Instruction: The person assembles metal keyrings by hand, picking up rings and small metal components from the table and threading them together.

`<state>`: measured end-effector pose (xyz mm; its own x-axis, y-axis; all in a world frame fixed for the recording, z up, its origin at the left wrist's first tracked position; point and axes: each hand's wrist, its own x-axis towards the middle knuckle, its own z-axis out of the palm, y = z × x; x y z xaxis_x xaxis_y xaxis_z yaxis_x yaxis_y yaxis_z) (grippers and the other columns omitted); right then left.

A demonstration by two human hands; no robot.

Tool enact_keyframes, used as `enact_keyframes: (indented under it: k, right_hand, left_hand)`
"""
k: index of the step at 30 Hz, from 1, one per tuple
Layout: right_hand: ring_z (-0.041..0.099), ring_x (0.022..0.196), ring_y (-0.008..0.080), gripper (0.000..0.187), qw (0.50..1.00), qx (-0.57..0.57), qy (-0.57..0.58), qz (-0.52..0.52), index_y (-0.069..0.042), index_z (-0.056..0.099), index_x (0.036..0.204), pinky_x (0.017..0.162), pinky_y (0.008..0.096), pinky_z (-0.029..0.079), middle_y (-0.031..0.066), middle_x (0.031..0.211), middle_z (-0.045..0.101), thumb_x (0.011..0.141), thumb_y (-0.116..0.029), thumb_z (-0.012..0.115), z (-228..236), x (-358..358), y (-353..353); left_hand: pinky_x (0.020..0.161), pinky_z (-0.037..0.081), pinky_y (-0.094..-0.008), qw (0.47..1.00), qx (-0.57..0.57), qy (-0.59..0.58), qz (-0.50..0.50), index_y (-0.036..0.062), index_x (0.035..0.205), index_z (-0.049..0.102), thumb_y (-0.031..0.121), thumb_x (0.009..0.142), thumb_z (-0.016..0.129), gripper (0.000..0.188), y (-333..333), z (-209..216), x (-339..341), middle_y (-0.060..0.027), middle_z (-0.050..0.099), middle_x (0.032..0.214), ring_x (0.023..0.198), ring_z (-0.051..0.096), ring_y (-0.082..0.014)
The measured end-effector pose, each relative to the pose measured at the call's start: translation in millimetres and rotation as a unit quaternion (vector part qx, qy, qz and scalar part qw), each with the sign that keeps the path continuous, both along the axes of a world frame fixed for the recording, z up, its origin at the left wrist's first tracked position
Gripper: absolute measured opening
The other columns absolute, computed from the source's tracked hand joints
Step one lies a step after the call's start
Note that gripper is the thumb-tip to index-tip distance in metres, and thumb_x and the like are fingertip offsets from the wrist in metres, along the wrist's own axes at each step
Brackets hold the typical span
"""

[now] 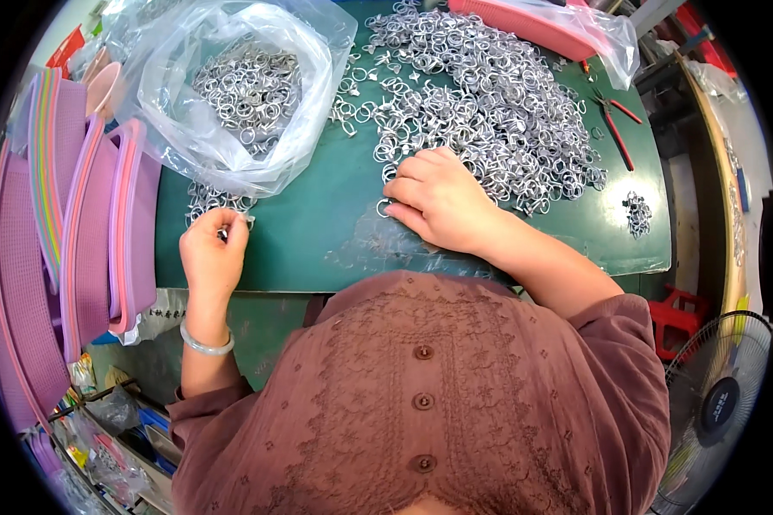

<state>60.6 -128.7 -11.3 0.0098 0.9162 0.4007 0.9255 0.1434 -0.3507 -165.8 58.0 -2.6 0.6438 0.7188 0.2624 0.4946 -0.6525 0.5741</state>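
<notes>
A large heap of silver-grey metal rings [489, 103] covers the back middle of the green table. At its near edge rests my right hand [447, 202], its fingers curled and closed on a single ring [384, 208] by the thumb tip. To the left, my left hand [209, 253] is pinched shut. A bit of metal shows between its fingers, apparently a ring, mostly hidden. Just behind that hand lies a small pile of rings [208, 197]. Beyond the pile sits an open clear plastic bag [159, 86] with many more rings inside.
Red-handled pliers [611, 120] and a small cluster of metal pieces [637, 215] lie on the table's right side. A pink tray [532, 21] stands at the back. Purple baskets [86, 215] are stacked at the left edge. A fan [717, 412] and a red stool [678, 318] stand low right.
</notes>
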Motion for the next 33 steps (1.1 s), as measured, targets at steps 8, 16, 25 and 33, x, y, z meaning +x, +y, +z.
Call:
enact_keyframes:
  k: [8,16,25,33]
  right_hand:
    - [0.052,0.071,0.0265,0.008,0.998,0.036,0.053,-0.012,-0.007,0.054,0.078,0.065,0.0371,0.04,0.0073,0.073,0.054,0.074,-0.012,0.06,-4,-1,-2]
    - [0.057,0.07,0.0267,0.027,0.98,0.103,0.17,-0.031,-0.003,0.054,0.096,0.061,0.0354,0.046,0.0095,0.077,0.058,0.071,-0.007,0.065,7,0,-6]
    - [0.055,0.068,0.025,0.035,0.975,0.176,0.132,-0.03,-0.002,0.052,0.1,0.061,0.0338,0.045,0.0076,0.076,0.056,0.067,-0.002,0.065,12,5,-9]
    - [0.053,0.07,0.0267,0.039,0.975,0.202,0.094,-0.026,-0.002,0.052,0.102,0.063,0.0342,0.044,0.0102,0.077,0.055,0.066,0.001,0.065,13,6,-10]
  left_hand:
    - [0.053,0.04,-0.0211,0.998,-0.014,-0.054,-0.018,-0.0015,0.075,0.06,0.008,0.076,0.062,0.01,-16,3,20,-0.0034,0.057,0.061,0.055,0.049,-0.0067]
    - [0.053,0.039,-0.0175,0.885,-0.416,-0.092,-0.189,-0.0009,0.082,0.063,0.009,0.078,0.061,0.011,-65,15,74,0.0017,0.058,0.066,0.058,0.048,-0.0027]
    - [0.05,0.038,-0.0165,0.852,-0.467,-0.151,-0.184,-0.0002,0.089,0.062,0.009,0.08,0.06,0.013,-83,10,98,0.0018,0.056,0.066,0.056,0.048,-0.003]
    - [0.054,0.038,-0.0161,0.828,-0.487,-0.21,-0.181,-0.0009,0.09,0.063,0.006,0.08,0.06,0.012,-86,6,103,0.0025,0.057,0.069,0.06,0.047,-0.0019]
